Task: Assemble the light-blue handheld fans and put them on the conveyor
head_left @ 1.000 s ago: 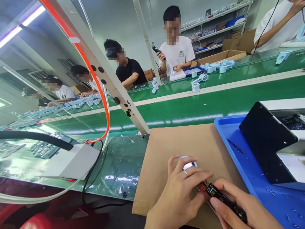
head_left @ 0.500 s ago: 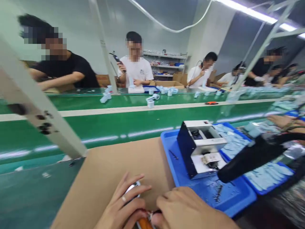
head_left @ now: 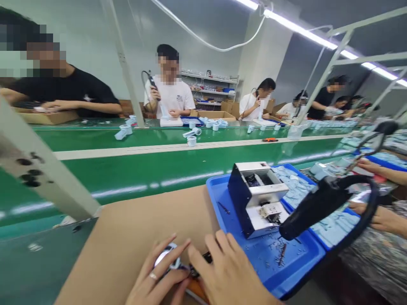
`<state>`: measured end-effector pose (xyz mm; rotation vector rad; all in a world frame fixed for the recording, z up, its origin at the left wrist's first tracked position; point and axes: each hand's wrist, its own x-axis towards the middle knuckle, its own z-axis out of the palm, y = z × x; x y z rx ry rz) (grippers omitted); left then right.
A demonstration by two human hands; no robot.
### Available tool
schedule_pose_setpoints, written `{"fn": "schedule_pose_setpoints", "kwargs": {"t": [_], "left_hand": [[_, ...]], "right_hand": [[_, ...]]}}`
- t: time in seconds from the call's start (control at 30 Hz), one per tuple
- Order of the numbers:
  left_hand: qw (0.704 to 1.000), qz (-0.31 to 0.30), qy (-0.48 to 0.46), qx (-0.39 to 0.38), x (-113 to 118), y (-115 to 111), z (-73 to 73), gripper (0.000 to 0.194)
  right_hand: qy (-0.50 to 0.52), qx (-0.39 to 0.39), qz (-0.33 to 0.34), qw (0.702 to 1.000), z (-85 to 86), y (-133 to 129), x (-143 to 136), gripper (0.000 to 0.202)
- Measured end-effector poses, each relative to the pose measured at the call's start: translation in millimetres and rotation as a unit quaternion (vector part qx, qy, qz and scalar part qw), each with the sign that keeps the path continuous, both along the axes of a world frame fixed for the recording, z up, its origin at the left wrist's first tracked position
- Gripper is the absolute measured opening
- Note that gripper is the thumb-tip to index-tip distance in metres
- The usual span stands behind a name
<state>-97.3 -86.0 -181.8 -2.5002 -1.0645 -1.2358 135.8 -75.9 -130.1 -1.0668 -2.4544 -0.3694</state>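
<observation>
Low in the view, my left hand (head_left: 162, 275) wears a ring and has its fingers curved over a small device with a round, shiny light-coloured part (head_left: 165, 254). Close beside it, my right hand (head_left: 225, 271) bends over the device's dark part (head_left: 207, 257), its thumb side hidden. An orange piece (head_left: 197, 289) shows between and below the hands. All of this is over a brown cardboard sheet (head_left: 152, 216). The fingers cover much of the device, so its full shape cannot be made out.
To the right, a blue tray (head_left: 219, 190) carries a screw-feeder box (head_left: 254, 199) and loose screws. A black power screwdriver (head_left: 311, 207) hangs above it. Further right lie light-blue parts (head_left: 337, 224) and a neighbour's hands (head_left: 378, 216). Several people sit beyond the green conveyor (head_left: 152, 169).
The camera view has shifted, so the scene sits further left. My right hand's fingers have lifted and spread from a closed grip, exposing the dark part.
</observation>
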Motion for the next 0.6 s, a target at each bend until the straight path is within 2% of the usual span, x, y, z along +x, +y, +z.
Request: {"fn": "schedule_pose_setpoints", "kwargs": {"t": [0.03, 0.1, 0.13, 0.3, 0.4, 0.5, 0.6], "left_hand": [[1.000, 0.014, -0.009, -0.017, 7, -7, 5.0, 0.028], [0.998, 0.026, -0.039, -0.036, 20, -18, 13.1, 0.028], [0.997, 0.032, -0.058, -0.047, 26, -22, 15.9, 0.027], [0.984, 0.065, -0.126, -0.110, 46, -32, 22.6, 0.019], [0.981, 0.096, -0.132, -0.101, 54, -36, 23.8, 0.018], [0.982, 0.140, -0.113, -0.063, 57, -40, 23.0, 0.015], [0.983, 0.157, -0.093, -0.019, 56, -42, 22.3, 0.015]], "right_hand": [[0.025, 0.002, 0.012, 1.000, 2.6, -2, 5, 0.026], [0.061, -0.009, 0.034, 0.998, 5.0, -4, 13, 0.043], [0.068, -0.015, 0.046, 0.996, 4.9, -4, 16, 0.045], [0.049, -0.005, 0.111, 0.993, -2.4, -1, 23, 0.034], [0.004, 0.013, 0.115, 0.993, -6.7, 2, 24, 0.047], [-0.009, 0.004, 0.114, 0.993, -8.0, 4, 24, 0.026], [-0.012, -0.002, 0.127, 0.992, -6.7, 4, 27, 0.027]]}}
